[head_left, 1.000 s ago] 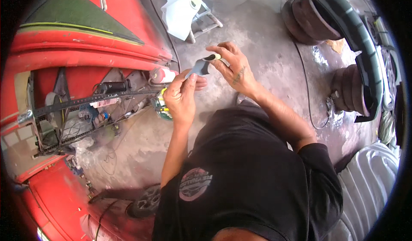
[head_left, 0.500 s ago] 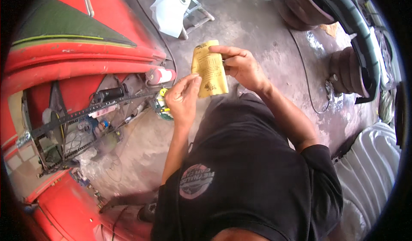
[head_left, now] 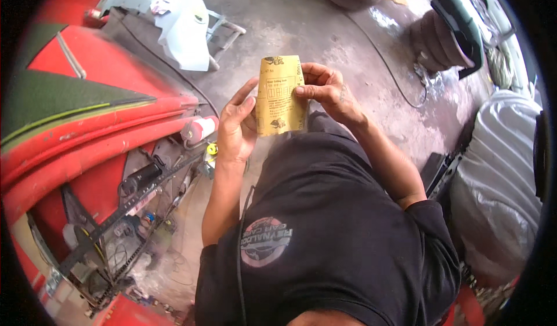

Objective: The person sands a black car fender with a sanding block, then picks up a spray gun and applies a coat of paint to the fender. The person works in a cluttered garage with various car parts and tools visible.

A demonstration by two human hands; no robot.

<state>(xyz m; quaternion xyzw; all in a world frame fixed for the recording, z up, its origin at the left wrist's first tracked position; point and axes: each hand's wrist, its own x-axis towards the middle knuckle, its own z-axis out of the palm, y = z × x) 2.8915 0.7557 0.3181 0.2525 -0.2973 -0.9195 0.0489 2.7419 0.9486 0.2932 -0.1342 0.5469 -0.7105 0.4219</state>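
A small yellow piece of sandpaper (head_left: pixel 279 112), its printed back facing me, is held up in front of my waist. My right hand (head_left: pixel 333 96) pinches its right edge, with the thumb lying over the print and the other fingers bent behind. On the opposite edge, my left hand (head_left: pixel 235 128) supports the sheet between thumb and forefinger; the rest of its fingers are partly hidden. The sheet is nearly flat and upright, curving slightly at its sides.
To the left is a red and dark green vehicle panel (head_left: pixel 98 131), with a black slotted metal bar (head_left: pixel 133 207) beneath it. A red-and-white container (head_left: pixel 198 130) is near its end. Ahead stands a white part on a frame (head_left: pixel 184 33). Wheel rims (head_left: pixel 438 41) and a silver cover (head_left: pixel 493 192) are to the right.
The sandpaper has turned from a tilt to face me more squarely. My right thumb has come onto its printed face, and my left fingers have spread along its edge. The view has shifted.
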